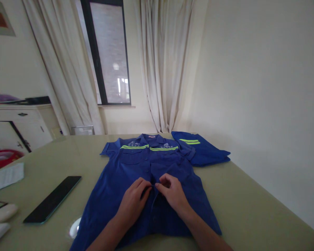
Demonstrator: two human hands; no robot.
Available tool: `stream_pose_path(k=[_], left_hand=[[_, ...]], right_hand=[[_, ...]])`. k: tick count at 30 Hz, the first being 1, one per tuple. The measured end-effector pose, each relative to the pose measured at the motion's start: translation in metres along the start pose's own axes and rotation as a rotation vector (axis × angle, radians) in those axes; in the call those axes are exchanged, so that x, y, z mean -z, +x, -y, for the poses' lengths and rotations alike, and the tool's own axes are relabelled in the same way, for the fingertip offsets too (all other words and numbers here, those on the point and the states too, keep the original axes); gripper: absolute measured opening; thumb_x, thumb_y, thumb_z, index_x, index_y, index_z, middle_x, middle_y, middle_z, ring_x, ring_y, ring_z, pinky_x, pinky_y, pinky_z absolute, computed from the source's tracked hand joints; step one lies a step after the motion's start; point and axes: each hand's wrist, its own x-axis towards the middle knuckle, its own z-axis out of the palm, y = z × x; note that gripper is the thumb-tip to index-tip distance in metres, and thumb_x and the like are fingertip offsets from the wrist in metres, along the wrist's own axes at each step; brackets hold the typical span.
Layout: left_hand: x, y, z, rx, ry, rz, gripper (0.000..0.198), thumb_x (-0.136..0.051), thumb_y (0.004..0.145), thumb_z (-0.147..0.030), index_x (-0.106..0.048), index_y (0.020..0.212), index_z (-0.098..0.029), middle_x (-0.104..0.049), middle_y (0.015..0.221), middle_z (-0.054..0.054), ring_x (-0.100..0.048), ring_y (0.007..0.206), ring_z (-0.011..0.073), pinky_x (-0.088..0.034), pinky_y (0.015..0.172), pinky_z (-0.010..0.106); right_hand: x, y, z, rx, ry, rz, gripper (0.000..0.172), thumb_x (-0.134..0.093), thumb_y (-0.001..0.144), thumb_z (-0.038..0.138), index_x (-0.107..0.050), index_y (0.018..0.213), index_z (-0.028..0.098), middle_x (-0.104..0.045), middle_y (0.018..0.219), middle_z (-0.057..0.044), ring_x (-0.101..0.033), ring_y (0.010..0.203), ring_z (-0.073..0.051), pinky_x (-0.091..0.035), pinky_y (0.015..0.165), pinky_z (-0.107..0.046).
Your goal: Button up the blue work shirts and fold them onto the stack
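While the blue shirt (115, 181) lies flat on the tabletop (251, 202), collar far and hem near, I see its button line running straight away from me. My left hand (133, 204) and right hand (174, 195) meet on that line at mid-front, equally near it, each grip pinching the front edge.

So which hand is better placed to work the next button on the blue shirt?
Probably the right hand: its fingers pinch the blue shirt at its front opening, while the left hand lies flatter on the cloth beside it. Close call.
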Motion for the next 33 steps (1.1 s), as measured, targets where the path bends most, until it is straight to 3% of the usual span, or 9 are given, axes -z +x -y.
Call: stream_pose_path(k=[3, 8, 19, 23, 28, 30, 33], left_hand=[[-0.001, -0.001, 0.000, -0.004, 0.003, 0.027, 0.014, -0.052, 0.100, -0.022, -0.065, 0.103, -0.026, -0.069, 0.098, 0.002, -0.066, 0.094, 0.0189, -0.054, 0.087, 0.032], [-0.002, -0.002, 0.002, -0.001, 0.009, 0.052, 0.015, -0.050, 0.101, -0.022, -0.064, 0.103, -0.026, -0.069, 0.099, 0.003, -0.065, 0.094, 0.0191, -0.053, 0.086, 0.033], [-0.006, -0.004, 0.003, -0.064, 0.234, 0.122, 0.016, -0.055, 0.095, -0.014, -0.065, 0.099, -0.025, -0.070, 0.094, 0.001, -0.067, 0.087, 0.0195, -0.053, 0.079, 0.031], [-0.006, -0.004, 0.002, -0.072, 0.266, 0.119, 0.015, -0.055, 0.095, -0.014, -0.065, 0.098, -0.025, -0.069, 0.092, 0.001, -0.066, 0.086, 0.0199, -0.053, 0.077, 0.030], [-0.004, -0.003, -0.001, -0.088, 0.249, 0.047, 0.017, -0.051, 0.096, -0.016, -0.065, 0.095, -0.025, -0.070, 0.089, 0.001, -0.067, 0.084, 0.0184, -0.053, 0.078, 0.029], [-0.003, -0.003, -0.002, -0.070, 0.230, 0.047, 0.017, -0.049, 0.097, -0.017, -0.065, 0.096, -0.025, -0.071, 0.090, 0.002, -0.067, 0.084, 0.0181, -0.053, 0.078, 0.028], [-0.004, -0.004, 0.000, -0.039, 0.188, 0.086, 0.019, -0.047, 0.099, -0.020, -0.065, 0.100, -0.026, -0.072, 0.092, 0.001, -0.069, 0.085, 0.0175, -0.054, 0.079, 0.028]], right_hand=[[0.000, -0.002, 0.003, -0.013, -0.029, 0.009, 0.023, -0.067, 0.079, 0.037, -0.058, 0.065, 0.020, -0.055, 0.059, 0.002, -0.052, 0.057, -0.014, -0.040, 0.055, -0.025], [-0.003, -0.004, 0.005, 0.008, -0.005, 0.101, 0.009, -0.064, 0.076, 0.027, -0.068, 0.075, 0.019, -0.061, 0.063, 0.002, -0.055, 0.058, -0.015, -0.041, 0.056, -0.025], [-0.007, -0.011, 0.002, 0.098, -0.238, 0.126, 0.016, -0.060, 0.071, 0.016, -0.073, 0.080, 0.019, -0.068, 0.065, 0.001, -0.060, 0.059, -0.015, -0.041, 0.057, -0.023], [-0.011, -0.012, 0.001, -0.001, -0.179, 0.106, 0.015, -0.061, 0.072, 0.022, -0.072, 0.082, 0.018, -0.066, 0.062, 0.000, -0.059, 0.055, -0.015, -0.042, 0.053, -0.023], [-0.014, -0.010, 0.001, -0.238, 0.099, 0.272, 0.038, -0.052, 0.086, 0.048, -0.069, 0.097, 0.015, -0.061, 0.054, 0.002, -0.052, 0.039, -0.014, -0.040, 0.041, -0.024], [-0.012, -0.009, 0.003, -0.207, 0.070, 0.259, 0.038, -0.053, 0.088, 0.052, -0.068, 0.092, 0.017, -0.062, 0.054, 0.001, -0.054, 0.041, -0.014, -0.040, 0.042, -0.023], [-0.008, -0.010, 0.007, -0.017, -0.110, 0.166, 0.036, -0.053, 0.093, 0.047, -0.066, 0.074, 0.019, -0.062, 0.056, 0.000, -0.058, 0.050, -0.014, -0.041, 0.050, -0.023]])
